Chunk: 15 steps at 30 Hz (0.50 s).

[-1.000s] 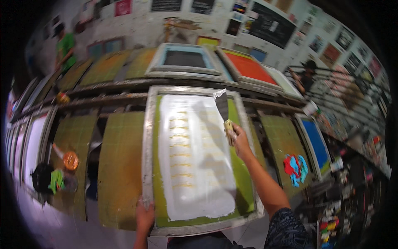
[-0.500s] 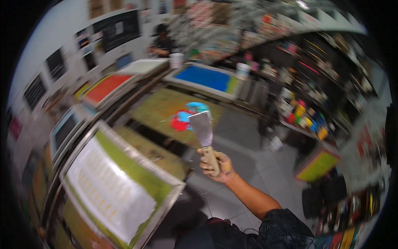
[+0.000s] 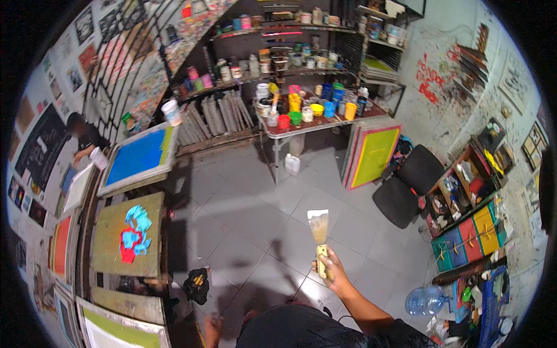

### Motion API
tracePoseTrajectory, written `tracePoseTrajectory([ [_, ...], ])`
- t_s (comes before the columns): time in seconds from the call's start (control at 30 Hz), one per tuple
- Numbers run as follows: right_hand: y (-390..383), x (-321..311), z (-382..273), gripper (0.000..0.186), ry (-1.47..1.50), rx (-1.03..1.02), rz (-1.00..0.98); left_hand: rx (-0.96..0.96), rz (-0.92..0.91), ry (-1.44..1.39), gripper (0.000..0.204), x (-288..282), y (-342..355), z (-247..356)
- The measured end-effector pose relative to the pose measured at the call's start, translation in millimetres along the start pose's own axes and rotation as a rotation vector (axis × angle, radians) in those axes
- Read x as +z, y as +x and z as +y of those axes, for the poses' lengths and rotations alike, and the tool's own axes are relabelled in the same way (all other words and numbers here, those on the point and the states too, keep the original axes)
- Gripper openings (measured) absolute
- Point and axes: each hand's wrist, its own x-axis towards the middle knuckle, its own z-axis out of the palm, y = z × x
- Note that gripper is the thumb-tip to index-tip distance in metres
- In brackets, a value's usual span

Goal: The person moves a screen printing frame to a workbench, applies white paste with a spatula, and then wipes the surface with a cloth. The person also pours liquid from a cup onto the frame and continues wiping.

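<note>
1 scraper (image 3: 319, 238), handle (image 3: 321, 255) snug inside the right hand's closed grip (image 3: 329, 269), white-tipped blade (image 3: 318, 225) beyond it

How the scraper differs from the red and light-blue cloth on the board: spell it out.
Pose: the scraper is held in the right hand, while the cloth lies on the board.
Shape: the scraper is straight, with a flat, flaring blade; the cloth is a crumpled heap.
Colour: the scraper has a pale yellowish handle and a white-edged blade; the cloth is red and light blue.
Shared: both show more than one colour.
</note>
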Motion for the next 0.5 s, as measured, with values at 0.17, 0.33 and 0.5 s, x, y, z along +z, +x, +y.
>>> tracePoseTrajectory([
  [0.17, 53, -39, -63, 0.044, -0.071, -0.183, 0.341, -0.397, -0.667, 0.102, 0.032, 98, 53, -4],
  [0.33, 136, -81, -76, 0.037, -0.064, -0.258, 0.551, -0.574, -0.853, 0.216, 0.035, 140, 166, -23],
  [0.5, 228, -95, -127, 0.026, 0.02, -0.283, 0.714, -0.442, -0.919, 0.356, 0.041, 195, 333, -57],
])
